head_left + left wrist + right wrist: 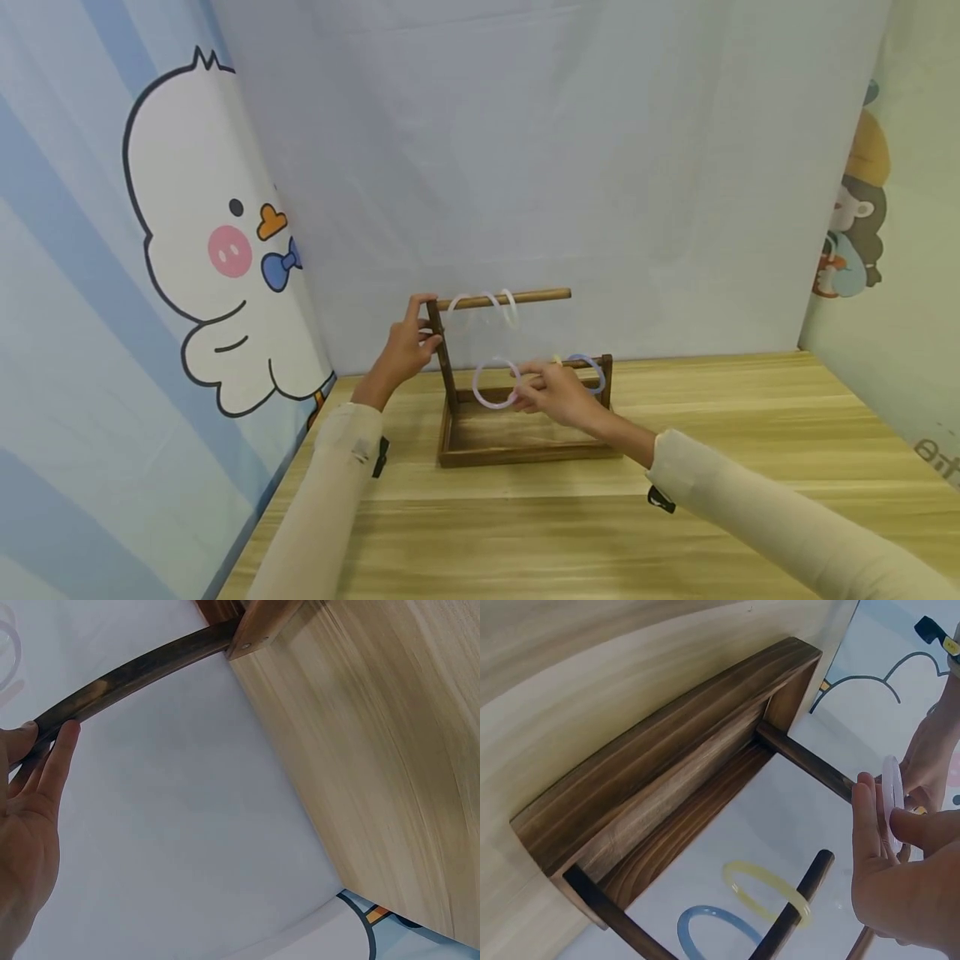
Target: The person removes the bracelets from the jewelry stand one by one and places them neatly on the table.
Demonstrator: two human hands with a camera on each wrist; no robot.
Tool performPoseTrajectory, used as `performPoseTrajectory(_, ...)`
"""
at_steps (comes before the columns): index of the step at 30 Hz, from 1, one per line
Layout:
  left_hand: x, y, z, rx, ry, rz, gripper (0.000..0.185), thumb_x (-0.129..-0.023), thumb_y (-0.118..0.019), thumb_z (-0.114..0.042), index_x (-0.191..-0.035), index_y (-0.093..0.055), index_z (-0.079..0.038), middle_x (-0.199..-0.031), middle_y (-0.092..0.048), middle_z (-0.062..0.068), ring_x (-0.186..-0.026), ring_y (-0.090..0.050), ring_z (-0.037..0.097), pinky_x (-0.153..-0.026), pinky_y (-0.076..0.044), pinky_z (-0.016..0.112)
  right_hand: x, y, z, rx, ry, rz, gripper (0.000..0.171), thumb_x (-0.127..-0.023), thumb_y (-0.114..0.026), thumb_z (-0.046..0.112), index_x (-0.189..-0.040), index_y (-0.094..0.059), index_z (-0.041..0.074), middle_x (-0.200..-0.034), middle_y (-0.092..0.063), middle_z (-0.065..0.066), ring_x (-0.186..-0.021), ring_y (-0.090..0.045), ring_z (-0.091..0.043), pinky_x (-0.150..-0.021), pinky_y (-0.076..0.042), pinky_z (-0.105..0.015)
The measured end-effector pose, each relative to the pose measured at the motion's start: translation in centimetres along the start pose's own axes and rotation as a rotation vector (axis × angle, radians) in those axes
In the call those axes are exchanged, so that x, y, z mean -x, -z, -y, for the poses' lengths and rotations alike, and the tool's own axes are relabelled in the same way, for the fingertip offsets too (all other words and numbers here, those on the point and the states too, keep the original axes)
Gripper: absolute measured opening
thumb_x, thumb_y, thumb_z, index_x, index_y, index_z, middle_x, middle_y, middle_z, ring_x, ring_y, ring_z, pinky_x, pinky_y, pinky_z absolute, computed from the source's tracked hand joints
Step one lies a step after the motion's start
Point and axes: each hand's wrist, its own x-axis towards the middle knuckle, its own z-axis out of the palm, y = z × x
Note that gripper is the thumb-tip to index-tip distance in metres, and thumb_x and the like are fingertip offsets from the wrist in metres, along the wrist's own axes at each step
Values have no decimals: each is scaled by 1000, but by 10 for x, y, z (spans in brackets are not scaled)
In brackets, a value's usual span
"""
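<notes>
The left hand [406,347] gripped the upright post of the dark wooden rack with tray base [517,446], fingers curled round its top at ten o'clock. Pale plastic rings [497,307] hung on the upper rod. At centre, the right hand [552,392] pinched a translucent pink plastic ring [491,386]; yellow [769,889] and blue rings [588,371] hung at three o'clock.

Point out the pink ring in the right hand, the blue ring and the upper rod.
pink ring [495,384]: head view, left arc.
blue ring [705,930]: right wrist view, upper arc.
upper rod [536,295]: head view, bare right part.
</notes>
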Motion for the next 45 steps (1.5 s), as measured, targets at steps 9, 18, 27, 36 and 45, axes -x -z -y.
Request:
performPoseTrajectory(9,-1,0,0,12,25,4,69,-101,-60,9,-155,-26,-16,-131,-63,35,-116,-68,44,-88,-64,46,1,-13,-3,-26,-13,28,35,-103,-60,-4,-136,-56,-13,-101,-75,-25,-92,-76,-39,-77,-66,-30)
performPoseTrajectory(18,2,0,0,7,24,8,69,-100,-61,9,-155,-27,-15,-129,-64,33,-115,-69,43,-87,-64,46,5,-29,-12,-41,-70,62,30,-104,-58,-5,-132,-57,-15,-101,-75,-25,-93,-76,-40,-83,-66,-45)
performPoseTrajectory(27,0,-1,3,-7,3,-4,68,-100,-62,9,-154,-28,-14,-126,-66,33,-113,-70,43,-86,-65,46,11,-39,-16,-23,-16,71,30,-102,-58,-7,-130,-57,-20,-97,-75,-28,-86,-76,-43,-77,-66,-47)
performPoseTrajectory(36,0,2,3,-24,2,-24,69,-99,-62,10,-153,-28,-15,-126,-67,32,-112,-70,43,-86,-65,47,11,-46,-18,-97,-12,126,31,-103,-56,-9,-130,-53,-23,-96,-73,-32,-86,-76,-44,-76,-67,-42)
performPoseTrajectory(45,0,0,0,6,14,-20,68,-98,-63,10,-152,-30,-13,-125,-66,34,-113,-70,44,-86,-65,46,14,-58,-26,-124,-46,141,29,-101,-58,-9,-128,-58,-20,-94,-74,-30,-85,-74,-50,-78,-65,-53)
